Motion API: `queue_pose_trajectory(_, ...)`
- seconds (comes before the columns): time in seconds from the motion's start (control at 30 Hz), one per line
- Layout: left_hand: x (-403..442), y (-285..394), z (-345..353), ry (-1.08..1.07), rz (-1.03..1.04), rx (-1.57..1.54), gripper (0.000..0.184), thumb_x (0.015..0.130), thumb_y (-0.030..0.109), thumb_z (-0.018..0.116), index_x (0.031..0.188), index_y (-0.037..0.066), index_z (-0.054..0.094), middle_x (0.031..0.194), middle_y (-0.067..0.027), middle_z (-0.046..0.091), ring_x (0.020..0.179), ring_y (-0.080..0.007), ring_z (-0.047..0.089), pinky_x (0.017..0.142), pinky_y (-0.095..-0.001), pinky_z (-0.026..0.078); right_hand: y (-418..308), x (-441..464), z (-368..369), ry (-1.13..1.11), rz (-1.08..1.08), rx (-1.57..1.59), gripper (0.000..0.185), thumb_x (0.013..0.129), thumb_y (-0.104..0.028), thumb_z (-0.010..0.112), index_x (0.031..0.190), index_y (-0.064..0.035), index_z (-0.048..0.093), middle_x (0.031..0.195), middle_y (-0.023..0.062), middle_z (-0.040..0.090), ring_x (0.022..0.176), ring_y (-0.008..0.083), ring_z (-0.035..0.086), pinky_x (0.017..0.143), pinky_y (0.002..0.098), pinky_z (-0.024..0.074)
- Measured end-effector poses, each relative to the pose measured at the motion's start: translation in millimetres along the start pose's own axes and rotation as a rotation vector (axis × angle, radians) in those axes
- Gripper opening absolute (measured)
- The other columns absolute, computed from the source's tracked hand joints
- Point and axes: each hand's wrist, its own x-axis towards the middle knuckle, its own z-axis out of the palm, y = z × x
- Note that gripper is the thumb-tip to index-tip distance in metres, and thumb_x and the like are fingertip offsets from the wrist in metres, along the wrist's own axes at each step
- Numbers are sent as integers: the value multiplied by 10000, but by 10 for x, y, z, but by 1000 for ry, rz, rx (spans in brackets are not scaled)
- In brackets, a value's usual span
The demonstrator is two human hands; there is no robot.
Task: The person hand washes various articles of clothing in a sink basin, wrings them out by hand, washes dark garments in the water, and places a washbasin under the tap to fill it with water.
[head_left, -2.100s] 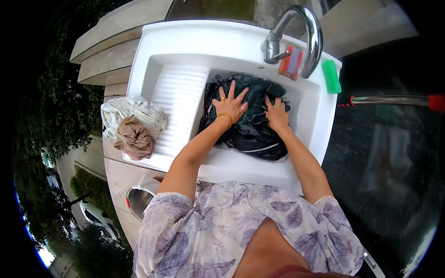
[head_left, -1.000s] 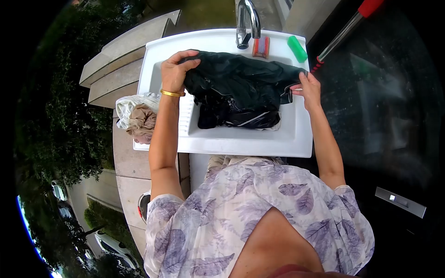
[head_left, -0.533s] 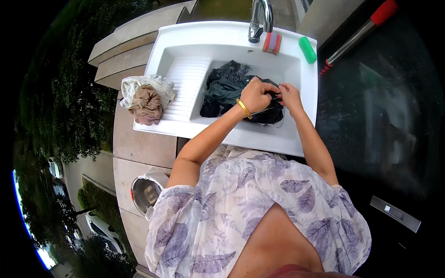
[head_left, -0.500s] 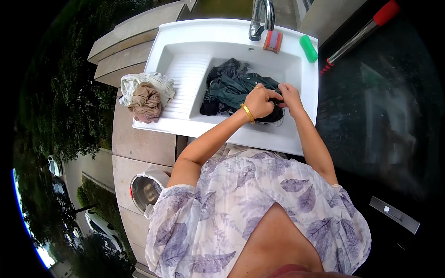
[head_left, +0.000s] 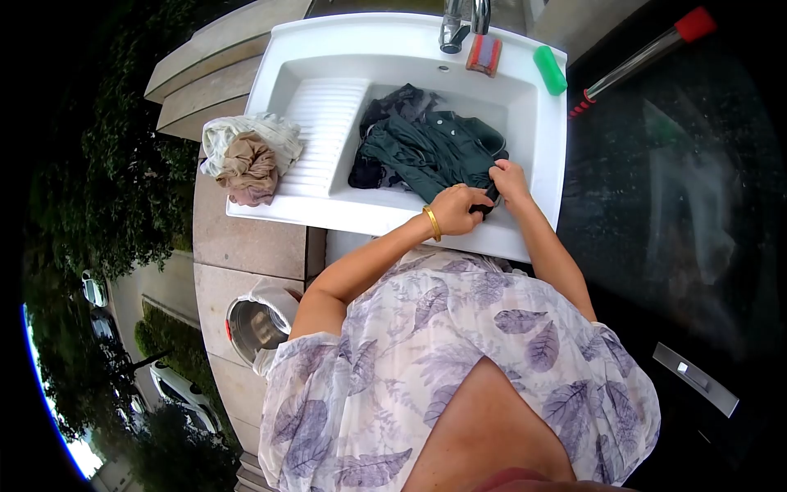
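Note:
A dark green garment [head_left: 434, 152], wet and crumpled, lies in the basin of the white sink [head_left: 287, 45]. Along its front right edge, my left hand [head_left: 461, 209] has its fingers closed on the cloth, a gold bangle on the wrist. My right hand [head_left: 511, 182] pinches the same garment close by, at its right side. Darker clothes [head_left: 402, 102] lie behind and beneath it in the water, partly covered. The fingertips of both hands are partly hidden by the fabric.
White and brown clothes [head_left: 250, 160] are heaped on the ribbed washboard [head_left: 324, 131]. A chrome faucet [head_left: 452, 29], a scrubbing sponge [head_left: 484, 55] and a green soap-like bar [head_left: 549, 70] are along the back rim. A metal bucket [head_left: 258, 324] stands lower left.
The green garment is more spread out, covering more of the basin's right side. My left hand has moved toward the front rim, and the view has shifted slightly.

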Motion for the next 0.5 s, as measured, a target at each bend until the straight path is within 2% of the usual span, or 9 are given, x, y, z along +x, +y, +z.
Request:
queue_pose_trajectory(0.1,16,-209,12,-23,-189,-386,358,731,127,631,1080,55,596,1115,-138,583,903,-208,557,787,-305,455,-125,-84,-36,-39,103,609,340,660,18,448,992,-26,505,859,79,543,767,234,564,699,368,485)
queue_pose_trajectory(0.13,8,-207,-26,49,-218,-334,419,726,150,651,1121,49,557,1128,-141,566,915,-203,548,786,-296,453,-237,-156,-43,-64,150,832,370,651,43,423,1007,-35,493,875,78,534,804,238,561,737,389,484)
queue_pose_trajectory(0.17,-1,-194,-70,120,-248,-283,486,720,173,671,1163,43,517,1141,-143,548,927,-198,539,785,-287,451,-259,-148,-72,-152,129,867,415,633,58,390,1033,-32,457,995,102,522,945,270,533,858,463,438)
queue_pose_trajectory(0.2,-12,-191,-96,189,-277,-231,557,715,196,692,1204,36,478,1153,-146,531,939,-192,530,784,-278,448,-309,-178,-69,-156,129,937,401,636,52,392,1023,-26,458,1006,109,524,959,278,531,877,469,425)
queue_pose_trajectory(0.23,-30,-215,-84,276,-190,-96,713,667,266,732,1259,53,397,1169,-168,486,955,-263,519,789,-315,450,-392,-224,-60,-160,128,1007,386,638,47,393,1013,-20,458,1017,116,526,974,286,528,896,476,412)
queue_pose_trajectory(0.33,-91,-124,-217,65,-151,316,746,621,340,758,1225,53,425,1096,-165,523,958,-318,497,791,-357,442,-636,-343,-93,-124,87,1085,367,644,35,395,1004,-2,456,1052,130,529,1011,301,518,942,484,377)
queue_pose_trajectory(0.37,-88,-149,-228,-13,-235,269,670,622,363,749,1162,64,488,1031,-139,553,969,-350,479,793,-395,432,-709,-403,-94,-106,73,1088,365,646,32,395,1004,3,455,1063,134,529,1023,305,515,956,484,365)
queue_pose_trajectory(0.47,-79,-418,-211,14,-373,385,563,633,364,739,1073,67,554,987,-108,579,990,-331,474,801,-392,421,-997,-598,-183,-99,2,1096,347,649,34,400,989,0,462,1029,129,545,1017,299,517,945,465,377)
queue_pose_trajectory(0.5,-83,-395,-256,57,-418,309,422,681,328,704,1017,99,589,1022,-54,582,1063,-288,444,803,-438,373,-1004,-596,-242,-133,-70,1090,347,683,-2,415,1018,16,506,1060,129,566,1031,281,520,945,433,379)
